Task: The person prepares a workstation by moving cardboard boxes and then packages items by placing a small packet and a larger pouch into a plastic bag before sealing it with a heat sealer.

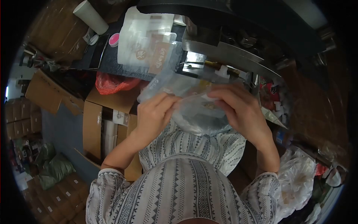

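Note:
A clear plastic bag point(199, 119) lies over my lap and reaches up between my hands. My left hand point(154, 112) pinches the bag's upper edge on the left, fingers closed. On the other side, my right hand point(238, 108) grips the bag's edge between thumb and fingers. Small items seem to show through the clear plastic, too blurred to name. Just beyond the hands is a machine point(223, 52) with a metal front. To its left, a stack of printed plastic pouches point(145, 41) rests on the dark worktop point(108, 61).
An open cardboard box point(93, 127) stands to my left, below a red plastic bag point(115, 84). A white paper cup point(90, 16), a phone point(99, 51) and a pink-topped round container point(114, 40) are at the upper left. A white plastic bag point(298, 179) sits at lower right.

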Available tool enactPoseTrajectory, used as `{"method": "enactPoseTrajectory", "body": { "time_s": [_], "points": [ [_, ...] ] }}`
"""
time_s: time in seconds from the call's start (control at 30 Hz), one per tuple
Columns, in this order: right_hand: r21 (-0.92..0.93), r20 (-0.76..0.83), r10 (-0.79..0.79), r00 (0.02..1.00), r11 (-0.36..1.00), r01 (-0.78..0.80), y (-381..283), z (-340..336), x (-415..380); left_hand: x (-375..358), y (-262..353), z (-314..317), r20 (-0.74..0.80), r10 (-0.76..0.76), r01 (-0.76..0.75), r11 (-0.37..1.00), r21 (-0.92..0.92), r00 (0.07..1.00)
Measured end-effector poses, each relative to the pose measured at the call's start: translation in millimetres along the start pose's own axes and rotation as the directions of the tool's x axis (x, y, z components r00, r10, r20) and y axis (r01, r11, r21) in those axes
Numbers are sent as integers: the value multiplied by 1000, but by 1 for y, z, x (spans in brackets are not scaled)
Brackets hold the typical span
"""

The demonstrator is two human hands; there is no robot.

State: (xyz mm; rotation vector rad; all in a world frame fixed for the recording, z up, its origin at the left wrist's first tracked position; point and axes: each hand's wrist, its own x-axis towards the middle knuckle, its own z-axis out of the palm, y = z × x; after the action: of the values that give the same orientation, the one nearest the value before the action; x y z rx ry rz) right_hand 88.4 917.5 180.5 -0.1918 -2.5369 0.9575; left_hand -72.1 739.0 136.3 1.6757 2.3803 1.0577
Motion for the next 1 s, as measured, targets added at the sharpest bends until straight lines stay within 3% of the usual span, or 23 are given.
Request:
{"method": "enactPoseTrajectory", "body": {
  "time_s": [0.03,0.07,0.13,0.17,0.2,0.23,0.27,0.33,0.4,0.43,0.47,0.5,0.57,0.6,0.63,0.67,0.7,0.73,0.77,0.83,0.87,1.0],
  "points": [
    [-1,0,0,1000,1000,0,2,0,0,0,2,4,130,33,-23,997,-74,991],
    [77,39,82,996,993,-85,7,0,-1,0,2,12,130,35,-25,997,-76,991],
    [151,83,160,984,974,-171,14,0,-4,4,-1,34,257,56,24,955,-297,965],
    [146,-26,260,965,956,-254,18,-1,-6,12,1,40,254,58,21,954,-299,965],
    [151,-134,355,925,930,-335,21,-4,-9,22,3,48,442,-153,352,840,-412,884],
    [149,-134,356,925,930,-337,24,-9,-14,31,4,55,638,-296,650,623,-436,711],
    [38,-123,374,919,927,-372,28,-15,-22,40,4,64,640,-293,650,622,-436,710],
    [-76,-115,396,911,911,-406,31,-27,-39,55,1,79,598,-331,683,329,-652,730],
    [-326,-141,511,848,784,-528,33,-39,-56,64,1,79,634,-350,724,308,-618,690],
    [-326,-140,512,848,785,-528,49,-44,-63,66,1,79,666,-369,760,289,-581,649],
    [-587,-292,589,754,512,-627,73,-45,-73,63,-3,83,668,-371,764,289,-578,645],
    [-740,-462,593,660,152,-655,91,-42,-82,55,-9,88,617,-324,697,343,-630,717],
    [-738,-444,630,638,147,-659,111,-41,-92,55,-15,77,479,-294,561,486,-670,827],
    [-739,-418,664,620,149,-658,119,-43,-91,56,-20,55,392,-319,505,573,-645,863],
    [-740,-411,667,622,154,-655,123,-45,-92,63,-38,34,229,-366,432,751,-500,902],
    [-735,-393,600,697,250,-630,126,-46,-93,74,-62,16,62,-361,362,881,-305,931],
    [-729,-377,525,763,340,-594,126,-46,-94,78,-91,9,65,-362,364,881,-302,930],
    [-727,-380,524,762,341,-596,124,-46,-92,80,-125,10,-41,-133,136,986,97,990],
    [-678,-366,524,770,417,-606,119,-45,-89,78,-144,16,-45,126,-88,866,493,991],
    [-620,-356,521,776,489,-613,105,-42,-80,66,-147,28,-59,47,-12,872,489,997],
    [-569,-340,582,739,498,-654,95,-41,-75,63,-148,33,-71,-35,65,874,482,997],
    [-456,-244,742,625,481,-749,78,-50,-65,56,-149,41,-211,-102,211,775,595,972]
  ]
}}
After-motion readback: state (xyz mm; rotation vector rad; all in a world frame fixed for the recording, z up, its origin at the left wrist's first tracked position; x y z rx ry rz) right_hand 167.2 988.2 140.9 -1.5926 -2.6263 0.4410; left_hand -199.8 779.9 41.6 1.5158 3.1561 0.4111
